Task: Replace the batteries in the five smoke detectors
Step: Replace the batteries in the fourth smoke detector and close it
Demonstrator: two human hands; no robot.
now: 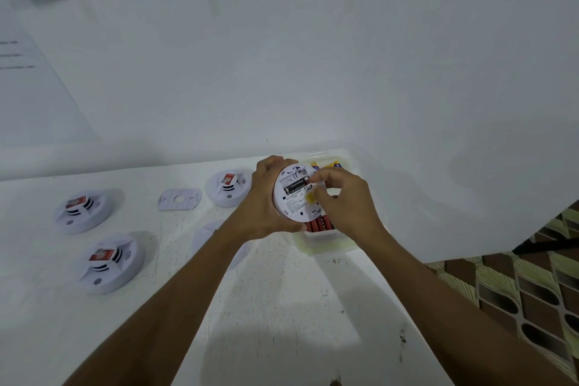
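The person holds one smoke detector (293, 196) up off the white table (282, 307), back side facing them, right over the plastic tub (326, 241) of batteries at about one o'clock from their chest. The left hand (266, 204) wraps the detector's rim from the nine o'clock side, fingers curled firmly around the edge. A black battery (296, 185) sits in the open bay, its long axis running from roughly eight o'clock to two o'clock across the detector's back.

The right hand (341, 200) is the nearer one to that battery: its fingertips (315, 180) are pinched together at the battery's two o'clock end, touching it or the bay beside it; I cannot tell whether they actually grip it. My guess is the battery gets worked at from that end, along its length.

Three other detectors lie face up on the table, at about nine to eleven o'clock, well apart from the hands. Red batteries (319, 224) show in the tub just under the held detector.
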